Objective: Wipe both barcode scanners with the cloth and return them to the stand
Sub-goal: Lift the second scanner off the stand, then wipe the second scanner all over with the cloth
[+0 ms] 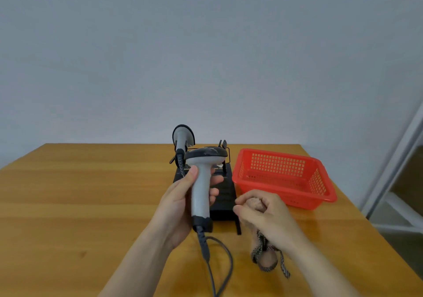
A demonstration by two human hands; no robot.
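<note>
Scanner in left hand, cloth right hand — apart

A wooden table is seen carrying pretty much everything; a black stand is parked mid-table; a red plastic basket is set just to its right.

Evenly lit, soft and diffuse, no glare. Faint shadows under the cable at lower centre. Slightly soft throughout; wide-angle bending along the right edge.
</note>
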